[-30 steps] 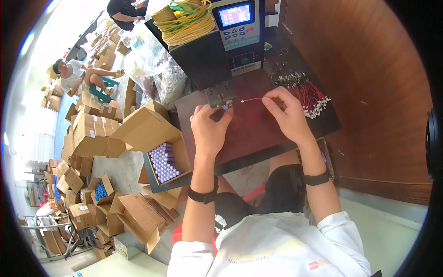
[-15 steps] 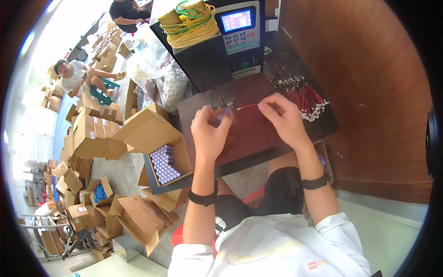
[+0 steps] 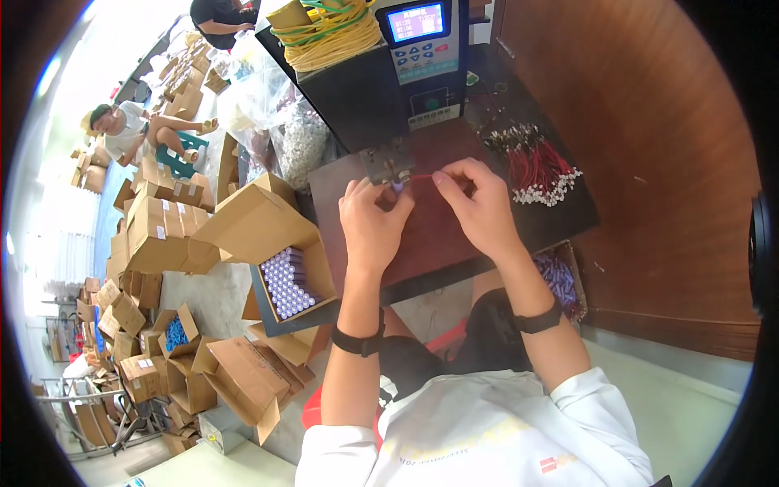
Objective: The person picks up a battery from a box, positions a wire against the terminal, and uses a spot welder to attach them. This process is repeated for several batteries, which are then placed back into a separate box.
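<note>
My left hand [image 3: 372, 223] pinches a small purple cylindrical battery cell [image 3: 398, 187] at the metal electrodes [image 3: 401, 172] on the front of a black benchtop machine [image 3: 357, 105]. Between thumb and fingertips of my right hand [image 3: 483, 211] is a thin red wire [image 3: 423, 176], stretched left to the top of the cell. Whether the wire's end touches the cell or an electrode is too small to tell. Both hands hover over the dark red work board [image 3: 430, 227].
A pile of red wire leads [image 3: 540, 166] with white connectors lies right of the board. Left stands an open carton [image 3: 326, 280] with rows of purple cells. More cells fill a bin [image 3: 578, 284] below the table's right side. Yellow-green cable [image 3: 333, 45] tops the machine. Two people are beyond.
The cell in my left hand has come up against the electrodes. My right hand has shifted left and slightly down, bringing the red wire's end to the cell.
</note>
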`<state>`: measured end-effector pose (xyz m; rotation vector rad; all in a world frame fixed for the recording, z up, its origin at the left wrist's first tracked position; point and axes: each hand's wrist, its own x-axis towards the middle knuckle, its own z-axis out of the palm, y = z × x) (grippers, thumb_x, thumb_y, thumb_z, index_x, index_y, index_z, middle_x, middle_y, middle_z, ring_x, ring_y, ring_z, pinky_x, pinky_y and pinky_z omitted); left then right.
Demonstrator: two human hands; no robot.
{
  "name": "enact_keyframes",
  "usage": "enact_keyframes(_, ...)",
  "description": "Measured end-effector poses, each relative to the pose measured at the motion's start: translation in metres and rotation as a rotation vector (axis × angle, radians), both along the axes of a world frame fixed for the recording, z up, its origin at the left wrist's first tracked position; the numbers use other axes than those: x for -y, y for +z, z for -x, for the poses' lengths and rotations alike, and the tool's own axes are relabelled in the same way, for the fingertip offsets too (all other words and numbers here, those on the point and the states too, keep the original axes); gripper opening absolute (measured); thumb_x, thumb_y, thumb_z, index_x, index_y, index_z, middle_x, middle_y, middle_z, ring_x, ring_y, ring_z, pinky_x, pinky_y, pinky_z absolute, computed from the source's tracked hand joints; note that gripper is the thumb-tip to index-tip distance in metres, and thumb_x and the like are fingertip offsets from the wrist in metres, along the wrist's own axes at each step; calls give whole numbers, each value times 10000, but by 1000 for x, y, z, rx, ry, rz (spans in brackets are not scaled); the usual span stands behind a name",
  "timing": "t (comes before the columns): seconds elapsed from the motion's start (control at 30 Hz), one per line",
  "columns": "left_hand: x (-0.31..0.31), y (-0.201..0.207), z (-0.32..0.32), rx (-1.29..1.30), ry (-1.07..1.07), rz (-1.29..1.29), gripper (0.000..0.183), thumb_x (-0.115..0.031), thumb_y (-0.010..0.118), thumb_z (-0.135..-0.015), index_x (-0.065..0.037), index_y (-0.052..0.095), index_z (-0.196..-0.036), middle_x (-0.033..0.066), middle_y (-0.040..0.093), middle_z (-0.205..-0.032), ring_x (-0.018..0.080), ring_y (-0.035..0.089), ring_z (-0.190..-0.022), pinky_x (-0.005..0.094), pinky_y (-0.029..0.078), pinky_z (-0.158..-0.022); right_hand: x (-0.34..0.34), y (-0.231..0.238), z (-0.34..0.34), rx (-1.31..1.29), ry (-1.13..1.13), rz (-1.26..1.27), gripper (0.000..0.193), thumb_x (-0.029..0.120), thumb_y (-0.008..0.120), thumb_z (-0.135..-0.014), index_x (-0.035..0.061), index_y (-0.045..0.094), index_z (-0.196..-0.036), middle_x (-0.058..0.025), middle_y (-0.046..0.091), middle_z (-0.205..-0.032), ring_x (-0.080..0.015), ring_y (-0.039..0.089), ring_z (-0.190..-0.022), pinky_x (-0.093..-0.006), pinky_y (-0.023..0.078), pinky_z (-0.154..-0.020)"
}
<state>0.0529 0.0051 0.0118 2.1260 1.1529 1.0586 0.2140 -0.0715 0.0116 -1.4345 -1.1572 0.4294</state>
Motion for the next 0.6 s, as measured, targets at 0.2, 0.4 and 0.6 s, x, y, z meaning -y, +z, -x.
enact_keyframes(0.2, 0, 1, 1, -2, -5, -3, 130, -166, 784, -802, -59, 716, -831, 55, 654, -761, 290, 607, -814, 423, 453, -775, -2, 1, 3, 14, -11, 13, 156, 131, 736, -954, -22, 716, -976, -71, 668, -892, -137, 590, -797, -288, 470, -714)
enact_keyframes(0.4, 0, 0, 0, 13, 3, 8, 132, -168, 785, -801, -59, 714, -826, 57, 655, -765, 294, 608, -821, 427, 451, -778, -2, 1, 3, 14, -7, 26, 159, 131, 735, -953, -24, 719, -980, -75, 673, -896, -142, 592, -799, -289, 476, -733)
enact_keyframes(0.6, -1, 0, 2, -6, 11, 1, 163, -178, 790, -811, -45, 695, -803, 54, 657, -762, 293, 615, -821, 425, 454, -782, -1, 2, 2, 35, 5, 10, 167, 142, 738, -954, -22, 719, -974, -73, 665, -881, -139, 591, -797, -285, 472, -723)
